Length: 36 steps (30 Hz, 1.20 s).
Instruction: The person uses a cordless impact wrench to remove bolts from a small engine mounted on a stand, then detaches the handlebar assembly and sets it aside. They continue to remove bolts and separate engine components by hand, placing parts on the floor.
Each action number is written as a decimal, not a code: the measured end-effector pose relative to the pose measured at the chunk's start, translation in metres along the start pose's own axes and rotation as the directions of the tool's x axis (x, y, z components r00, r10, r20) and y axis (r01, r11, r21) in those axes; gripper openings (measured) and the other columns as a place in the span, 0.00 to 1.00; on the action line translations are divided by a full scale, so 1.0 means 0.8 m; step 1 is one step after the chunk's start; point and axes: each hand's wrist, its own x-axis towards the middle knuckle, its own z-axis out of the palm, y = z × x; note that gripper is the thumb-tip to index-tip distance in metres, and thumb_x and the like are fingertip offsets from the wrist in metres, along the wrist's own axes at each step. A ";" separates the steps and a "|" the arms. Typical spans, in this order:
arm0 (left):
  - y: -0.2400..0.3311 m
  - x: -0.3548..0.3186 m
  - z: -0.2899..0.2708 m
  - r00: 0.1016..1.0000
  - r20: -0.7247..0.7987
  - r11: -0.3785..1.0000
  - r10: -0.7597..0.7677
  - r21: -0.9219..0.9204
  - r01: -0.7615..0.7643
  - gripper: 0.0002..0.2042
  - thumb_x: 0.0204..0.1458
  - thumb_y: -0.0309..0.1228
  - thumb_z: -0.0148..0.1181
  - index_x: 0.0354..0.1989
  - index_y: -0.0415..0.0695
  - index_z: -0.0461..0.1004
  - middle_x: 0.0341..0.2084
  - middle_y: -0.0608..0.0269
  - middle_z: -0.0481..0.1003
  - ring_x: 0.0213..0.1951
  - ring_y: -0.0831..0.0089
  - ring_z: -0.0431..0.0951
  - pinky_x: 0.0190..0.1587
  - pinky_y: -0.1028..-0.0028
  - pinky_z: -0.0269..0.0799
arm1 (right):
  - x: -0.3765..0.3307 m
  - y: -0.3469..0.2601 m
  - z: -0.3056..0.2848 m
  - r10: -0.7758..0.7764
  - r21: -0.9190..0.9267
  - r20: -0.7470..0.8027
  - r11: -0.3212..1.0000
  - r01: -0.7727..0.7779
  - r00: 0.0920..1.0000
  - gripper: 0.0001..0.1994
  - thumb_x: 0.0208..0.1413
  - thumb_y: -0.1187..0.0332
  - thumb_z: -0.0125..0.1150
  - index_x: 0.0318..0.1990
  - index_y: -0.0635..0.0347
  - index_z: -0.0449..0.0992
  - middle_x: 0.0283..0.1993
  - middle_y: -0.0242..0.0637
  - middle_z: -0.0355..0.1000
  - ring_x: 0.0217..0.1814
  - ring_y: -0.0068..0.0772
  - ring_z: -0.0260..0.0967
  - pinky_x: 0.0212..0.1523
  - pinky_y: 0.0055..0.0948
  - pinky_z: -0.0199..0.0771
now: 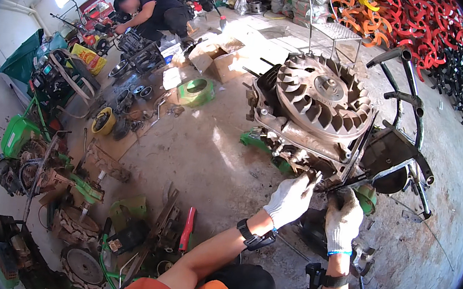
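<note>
A dirty small engine [297, 133] with a large finned flywheel [326, 92] on top stands in front of me at the right. My left hand [293, 198], in a white knit glove, reaches to the near lower edge of the engine, its fingertips pinched together beside small metal parts [294, 158]. What they grip is too small to make out. Close to its right, my right hand [343, 220], gloved too, has its fingers curled in just below the engine's near corner; whatever they hold is hidden. A green rounded part [366, 198] shows behind the right hand.
Black tube frames [406, 103] stand right of the engine, a metal stool [335, 32] behind it. Green machine parts [22, 134], a yellow bowl [104, 121] and a red-handled tool [187, 229] lie leftward. Another person [155, 14] crouches far left. Colored blades [411, 22] are piled at the back right.
</note>
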 end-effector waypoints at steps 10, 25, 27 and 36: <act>0.002 -0.003 -0.003 0.999 -0.014 0.997 0.029 0.075 -0.028 0.16 0.65 0.31 0.60 0.57 0.35 0.77 0.27 0.42 0.81 0.32 0.43 0.84 0.33 0.50 0.79 | 0.001 -0.010 -0.006 0.007 0.014 0.034 1.000 -0.008 0.999 0.13 0.59 0.67 0.72 0.49 0.62 0.85 0.44 0.49 0.86 0.46 0.55 0.84 0.49 0.43 0.81; -0.001 -0.005 0.003 0.999 -0.047 0.999 -0.009 0.043 0.011 0.19 0.61 0.31 0.63 0.60 0.37 0.78 0.32 0.42 0.83 0.34 0.46 0.85 0.37 0.51 0.81 | 0.005 -0.006 -0.007 0.105 0.104 0.095 0.988 -0.115 0.990 0.11 0.58 0.67 0.72 0.44 0.63 0.85 0.40 0.47 0.86 0.44 0.51 0.85 0.48 0.42 0.81; -0.005 -0.005 0.003 0.999 0.006 0.999 -0.045 0.002 0.045 0.19 0.62 0.30 0.62 0.60 0.37 0.78 0.33 0.43 0.83 0.34 0.47 0.85 0.37 0.51 0.81 | 0.005 -0.004 -0.005 0.170 0.097 0.129 0.978 -0.183 0.977 0.12 0.58 0.67 0.72 0.46 0.63 0.86 0.42 0.48 0.86 0.45 0.49 0.86 0.48 0.41 0.82; -0.009 -0.009 0.003 0.995 -0.073 0.998 0.065 -0.001 -0.065 0.20 0.61 0.30 0.62 0.62 0.38 0.77 0.32 0.47 0.83 0.34 0.48 0.85 0.38 0.53 0.82 | 0.008 0.006 0.000 0.062 0.044 0.054 0.997 -0.065 0.997 0.13 0.58 0.65 0.72 0.48 0.60 0.86 0.44 0.49 0.86 0.47 0.56 0.85 0.50 0.43 0.82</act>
